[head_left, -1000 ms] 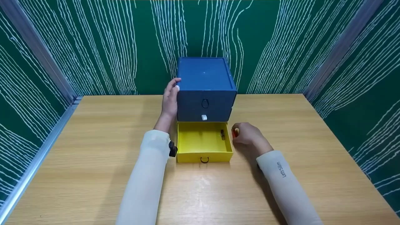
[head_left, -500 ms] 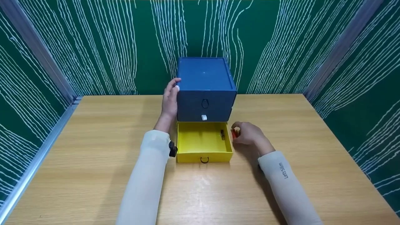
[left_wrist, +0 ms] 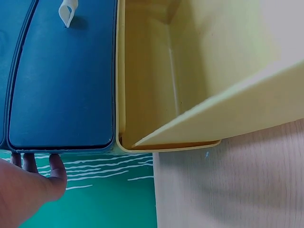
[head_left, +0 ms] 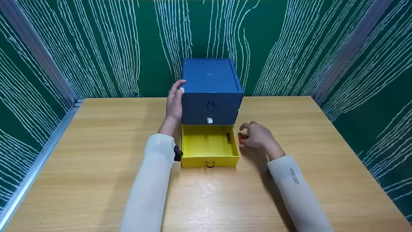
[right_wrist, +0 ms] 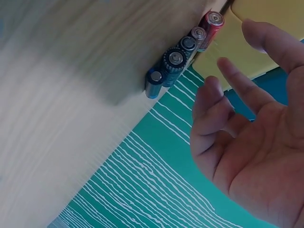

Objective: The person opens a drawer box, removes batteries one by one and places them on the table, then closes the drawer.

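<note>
A blue drawer box (head_left: 209,75) stands at the back of the table with its lower yellow drawer (head_left: 207,161) pulled out. My left hand (head_left: 174,103) rests along the box's left side; the left wrist view has its fingertips (left_wrist: 58,164) touching the blue edge. Inside the drawer, near the right wall, lies a small dark battery (head_left: 229,138). Just right of the drawer, several batteries stand upright in a row, a red battery (right_wrist: 211,26) at one end and a blue battery (right_wrist: 154,83) at the other. My right hand (head_left: 259,134) hovers beside them, fingers loosely bent and holding nothing.
The upper blue drawer front carries a dark loop (head_left: 210,106), and a white tab (head_left: 210,120) sits lower down. Green walls with white lines (head_left: 112,48) enclose the wooden table (head_left: 106,161) at the back and sides.
My right hand's fingers have spread and come away from the red battery, and the hand has shifted slightly right. The left hand, box and drawer stay as they were.
</note>
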Available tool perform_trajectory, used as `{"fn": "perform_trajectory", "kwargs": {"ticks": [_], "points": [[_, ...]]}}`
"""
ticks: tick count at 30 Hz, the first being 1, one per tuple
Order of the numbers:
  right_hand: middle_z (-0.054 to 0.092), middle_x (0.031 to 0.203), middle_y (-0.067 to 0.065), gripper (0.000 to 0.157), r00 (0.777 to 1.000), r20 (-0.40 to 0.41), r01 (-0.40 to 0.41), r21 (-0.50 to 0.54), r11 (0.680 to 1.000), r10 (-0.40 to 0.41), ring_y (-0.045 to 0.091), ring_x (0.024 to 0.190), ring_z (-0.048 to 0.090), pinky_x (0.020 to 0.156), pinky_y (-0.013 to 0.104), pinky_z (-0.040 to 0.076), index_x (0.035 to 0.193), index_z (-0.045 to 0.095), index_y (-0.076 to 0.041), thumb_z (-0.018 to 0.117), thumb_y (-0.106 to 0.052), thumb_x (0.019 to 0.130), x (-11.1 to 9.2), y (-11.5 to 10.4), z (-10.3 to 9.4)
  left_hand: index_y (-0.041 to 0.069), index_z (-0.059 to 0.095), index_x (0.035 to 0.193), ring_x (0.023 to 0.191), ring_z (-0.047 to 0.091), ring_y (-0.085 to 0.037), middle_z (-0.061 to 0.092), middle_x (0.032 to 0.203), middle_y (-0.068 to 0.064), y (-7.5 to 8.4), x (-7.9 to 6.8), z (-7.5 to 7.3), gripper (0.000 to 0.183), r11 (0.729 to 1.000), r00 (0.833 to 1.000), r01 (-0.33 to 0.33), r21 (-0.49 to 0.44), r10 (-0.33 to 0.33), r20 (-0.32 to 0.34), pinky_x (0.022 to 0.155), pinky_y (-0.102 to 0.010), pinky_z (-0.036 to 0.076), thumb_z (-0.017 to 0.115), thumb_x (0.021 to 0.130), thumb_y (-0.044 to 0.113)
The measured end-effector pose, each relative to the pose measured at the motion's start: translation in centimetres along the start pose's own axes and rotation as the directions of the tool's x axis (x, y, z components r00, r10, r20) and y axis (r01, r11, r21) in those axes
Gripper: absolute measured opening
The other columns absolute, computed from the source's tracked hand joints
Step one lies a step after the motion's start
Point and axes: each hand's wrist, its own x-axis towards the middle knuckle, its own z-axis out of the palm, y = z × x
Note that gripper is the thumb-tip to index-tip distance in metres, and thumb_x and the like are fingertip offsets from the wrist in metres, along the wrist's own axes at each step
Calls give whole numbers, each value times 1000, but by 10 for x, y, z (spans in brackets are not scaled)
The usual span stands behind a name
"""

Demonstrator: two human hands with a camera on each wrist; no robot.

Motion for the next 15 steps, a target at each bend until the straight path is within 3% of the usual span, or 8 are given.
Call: {"fn": "perform_trajectory", "kwargs": {"ticks": [3, 9, 15], "points": [[53, 97, 7, 52, 1000, -9, 13, -6, 1000, -13, 24, 82, 50, 73, 39, 45, 112, 56, -17, 73, -30, 65, -1, -1, -2, 21, 41, 126, 120, 29, -17, 30, 137, 1, -2, 1, 0, 37, 1000, 1000, 4, 9, -4, -4, 103, -41, 22, 30, 91, 27], [57, 93, 8, 49, 1000, -13, 26, -4, 1000, -26, 23, 79, 51, 68, 36, 44, 110, 57, -16, 72, -31, 66, -4, -3, -8, 33, 43, 121, 117, 31, -11, 31, 135, 9, -19, 11, 0, 33, 1000, 1000, 10, 8, -10, -13, 102, -38, 25, 32, 90, 34], [57, 93, 7, 49, 1000, -10, 16, 12, 1000, -16, 23, 79, 50, 67, 35, 43, 111, 56, -17, 71, -32, 66, -7, -6, -12, 35, 43, 120, 117, 31, -11, 32, 134, 11, -24, 13, 0, 34, 1000, 1000, -5, 11, 5, -30, 101, -40, 24, 32, 89, 39]]}}
